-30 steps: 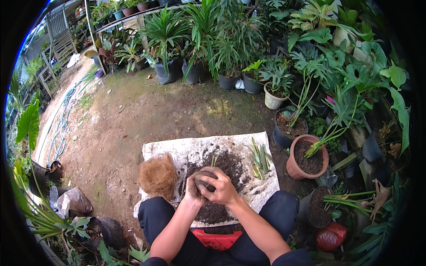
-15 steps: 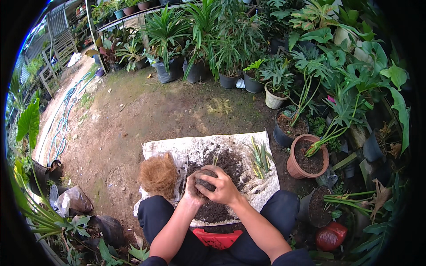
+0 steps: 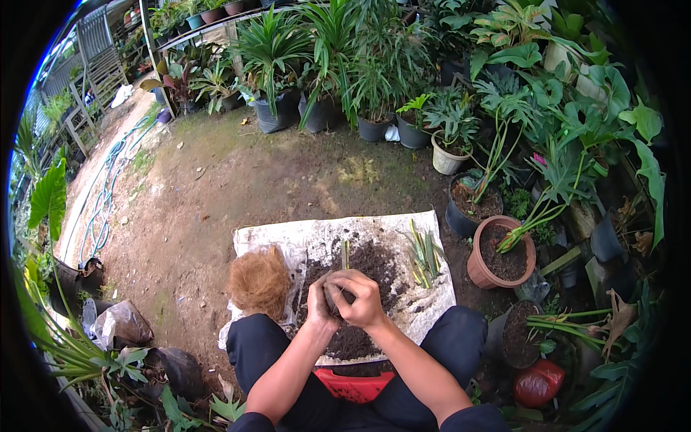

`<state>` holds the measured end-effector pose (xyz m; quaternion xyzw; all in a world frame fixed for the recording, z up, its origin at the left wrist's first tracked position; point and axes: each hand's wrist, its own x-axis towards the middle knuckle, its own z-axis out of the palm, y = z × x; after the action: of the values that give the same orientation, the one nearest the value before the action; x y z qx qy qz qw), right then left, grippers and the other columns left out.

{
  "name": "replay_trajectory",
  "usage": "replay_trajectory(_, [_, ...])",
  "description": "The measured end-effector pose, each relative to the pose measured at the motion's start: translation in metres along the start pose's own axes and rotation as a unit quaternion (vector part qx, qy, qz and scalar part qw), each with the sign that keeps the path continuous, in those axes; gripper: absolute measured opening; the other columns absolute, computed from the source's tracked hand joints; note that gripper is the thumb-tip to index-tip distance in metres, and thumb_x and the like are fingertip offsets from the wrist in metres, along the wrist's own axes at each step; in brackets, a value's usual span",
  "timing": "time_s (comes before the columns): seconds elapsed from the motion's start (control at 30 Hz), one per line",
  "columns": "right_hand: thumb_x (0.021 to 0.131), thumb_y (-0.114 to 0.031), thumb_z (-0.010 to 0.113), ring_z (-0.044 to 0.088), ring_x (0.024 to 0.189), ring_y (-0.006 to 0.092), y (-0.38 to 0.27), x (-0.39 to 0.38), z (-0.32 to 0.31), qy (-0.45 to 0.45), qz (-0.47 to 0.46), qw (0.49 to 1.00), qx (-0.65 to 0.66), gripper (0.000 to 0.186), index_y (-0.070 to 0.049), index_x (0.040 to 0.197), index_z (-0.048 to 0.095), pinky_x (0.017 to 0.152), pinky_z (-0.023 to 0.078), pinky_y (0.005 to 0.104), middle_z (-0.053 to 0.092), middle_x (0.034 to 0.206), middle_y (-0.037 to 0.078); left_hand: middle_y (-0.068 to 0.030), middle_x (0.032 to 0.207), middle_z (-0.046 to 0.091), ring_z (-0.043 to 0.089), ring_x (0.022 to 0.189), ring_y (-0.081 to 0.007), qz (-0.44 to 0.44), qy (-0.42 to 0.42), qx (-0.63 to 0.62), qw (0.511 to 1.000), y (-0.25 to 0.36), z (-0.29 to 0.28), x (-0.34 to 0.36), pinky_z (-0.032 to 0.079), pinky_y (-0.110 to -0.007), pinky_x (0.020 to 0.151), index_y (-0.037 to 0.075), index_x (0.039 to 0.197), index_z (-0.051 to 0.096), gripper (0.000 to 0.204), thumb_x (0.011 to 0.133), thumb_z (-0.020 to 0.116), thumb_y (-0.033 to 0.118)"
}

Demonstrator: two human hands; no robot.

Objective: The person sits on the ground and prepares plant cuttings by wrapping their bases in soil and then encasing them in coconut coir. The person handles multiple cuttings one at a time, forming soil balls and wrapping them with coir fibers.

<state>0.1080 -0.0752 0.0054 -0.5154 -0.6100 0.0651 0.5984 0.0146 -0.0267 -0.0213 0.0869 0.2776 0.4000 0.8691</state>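
Observation:
Both my hands are wrapped round a ball of dark soil [image 3: 347, 297] above the middle of a white sheet. My left hand [image 3: 320, 298] cups its left side, while my right hand [image 3: 362, 295] closes over its top and right side. A green leaf cutting [image 3: 345, 255] with pale edges stands up from beyond my fingers; its lower end is hidden. Loose soil [image 3: 353, 343] lies on the sheet under and around my hands. To the left sits a wad of brown coconut fibre [image 3: 258, 282], and several striped leaf cuttings [image 3: 425, 261] lie to the right.
The white sheet [image 3: 324, 232] lies on bare ground between my knees and beyond. A red plastic piece [image 3: 353, 385] is between my legs. Potted plants line the back and right, including a terracotta-coloured pot [image 3: 486, 270]. A blue hose [image 3: 108, 183] runs along the left.
My hands have turned the soil ball and closed more tightly round it. The leaf cutting now points upright and more of it shows beyond my fingers.

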Motion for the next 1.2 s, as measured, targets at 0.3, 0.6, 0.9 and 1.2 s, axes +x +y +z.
replay_trajectory(0.3, [0.099,-0.034,0.055,0.061,0.109,0.0211,0.007,-0.005,0.009,0.074,0.439,0.759,0.475,0.037,-0.007,0.124,0.057,0.099,0.048,0.0375,0.063,0.116,0.009,-0.0161,0.106,0.07,0.066,0.104,-0.0304,0.429,-0.062,0.488,0.758,0.004,0.012,-0.003,0.045,-0.041,0.1,0.001,0.101,0.068,0.025,0.089,0.065,0.022])
replay_trajectory(0.6, [0.098,-0.025,0.054,0.064,0.091,0.0174,0.023,-0.013,0.014,0.137,0.436,0.73,0.508,0.03,-0.001,0.112,0.065,0.083,0.052,0.0322,0.065,0.103,0.008,-0.0199,0.105,0.069,0.06,0.114,-0.035,0.516,-0.052,0.542,0.662,-0.008,0.017,-0.007,0.04,-0.048,0.103,0.002,0.092,0.069,0.026,0.075,0.075,0.021])
replay_trajectory(0.9, [0.097,-0.031,0.047,0.064,0.076,0.0157,0.033,-0.012,0.01,0.217,0.439,0.676,0.55,0.026,-0.008,0.094,0.06,0.068,0.054,0.0309,0.063,0.087,0.004,-0.0214,0.122,0.063,0.06,0.116,-0.0348,0.55,-0.097,0.569,0.603,-0.022,0.017,-0.004,0.045,-0.043,0.101,0.0,0.118,0.062,0.048,0.077,0.076,0.02])
replay_trajectory(1.2, [0.098,-0.03,0.049,0.062,0.079,0.0164,0.085,-0.009,0.019,0.275,0.441,0.7,0.49,0.025,-0.008,0.094,0.059,0.073,0.053,0.0313,0.06,0.089,0.004,-0.017,0.102,0.069,0.066,0.096,-0.0326,0.455,-0.017,0.532,0.714,-0.04,0.014,0.05,0.051,-0.041,0.09,-0.002,0.098,0.068,0.033,0.074,0.077,0.019])
